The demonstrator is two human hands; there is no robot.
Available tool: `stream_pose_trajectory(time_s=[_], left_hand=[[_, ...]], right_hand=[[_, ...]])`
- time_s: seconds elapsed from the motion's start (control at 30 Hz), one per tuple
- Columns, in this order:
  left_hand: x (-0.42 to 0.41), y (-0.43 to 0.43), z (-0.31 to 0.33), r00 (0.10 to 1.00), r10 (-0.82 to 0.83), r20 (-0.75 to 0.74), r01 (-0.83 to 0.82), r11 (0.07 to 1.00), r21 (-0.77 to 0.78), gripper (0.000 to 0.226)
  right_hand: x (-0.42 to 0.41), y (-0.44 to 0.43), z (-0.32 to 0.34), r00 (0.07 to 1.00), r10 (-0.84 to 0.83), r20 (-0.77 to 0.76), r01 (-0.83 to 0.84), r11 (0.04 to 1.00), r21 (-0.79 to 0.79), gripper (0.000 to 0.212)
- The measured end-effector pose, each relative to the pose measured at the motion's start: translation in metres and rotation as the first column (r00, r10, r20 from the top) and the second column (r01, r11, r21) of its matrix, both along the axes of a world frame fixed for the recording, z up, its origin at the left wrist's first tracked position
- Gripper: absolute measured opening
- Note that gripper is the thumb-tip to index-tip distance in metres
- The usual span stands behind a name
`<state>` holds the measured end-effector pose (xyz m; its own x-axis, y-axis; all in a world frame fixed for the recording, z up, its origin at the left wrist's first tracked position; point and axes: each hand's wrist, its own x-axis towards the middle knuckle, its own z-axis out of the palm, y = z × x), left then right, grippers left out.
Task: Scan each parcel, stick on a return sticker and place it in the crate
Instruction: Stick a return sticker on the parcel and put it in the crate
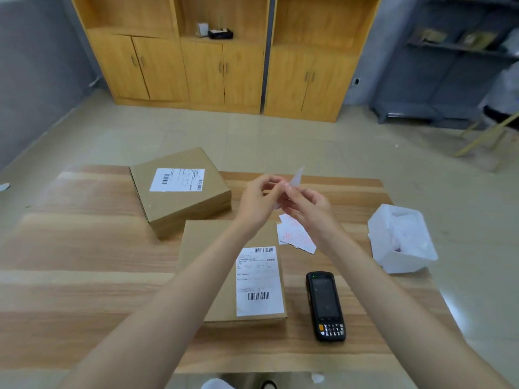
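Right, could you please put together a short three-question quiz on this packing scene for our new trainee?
1. True or false: the handheld scanner is held in the right hand.
2. Multiple choice: how many cardboard parcels lie on the table? A) one B) two C) four
3. Fill in: the left hand and the right hand together pinch a small white ____ above the table.

Key
1. False: it lies on the table, to the right of the near parcel.
2. B: the near parcel and the far parcel.
3. sticker
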<state>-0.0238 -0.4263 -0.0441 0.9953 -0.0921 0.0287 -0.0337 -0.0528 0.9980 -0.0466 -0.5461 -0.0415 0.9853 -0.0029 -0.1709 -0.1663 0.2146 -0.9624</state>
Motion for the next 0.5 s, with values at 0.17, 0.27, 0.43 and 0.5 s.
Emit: stream_pose_trajectory(time_s=[0.17, 0.27, 0.43, 0.5], left_hand=[[-0.004, 0.002, 0.001, 1.0, 0.029, -0.006, -0.029, 0.999, -0.037, 0.016], [-0.005, 0.005, 0.003, 0.999, 0.031, -0.027, -0.033, 0.998, -0.06, 0.018], [-0.002, 0.011, 0.004, 0.998, 0.049, -0.043, -0.05, 0.998, -0.026, 0.022], [-0.002, 0.013, 0.005, 0.998, 0.059, -0.036, -0.059, 0.998, -0.008, 0.024]], right_hand=[[-0.001, 0.004, 0.0, 0.999, 0.026, 0.028, -0.026, 1.0, -0.009, 0.028], [0.003, 0.008, 0.0, 0.999, 0.032, 0.042, -0.032, 0.999, 0.003, 0.018], [0.01, 0.011, -0.003, 0.997, 0.063, 0.045, -0.062, 0.998, -0.025, 0.017], [0.012, 0.013, -0.002, 0.996, 0.074, 0.048, -0.072, 0.997, -0.037, 0.014]])
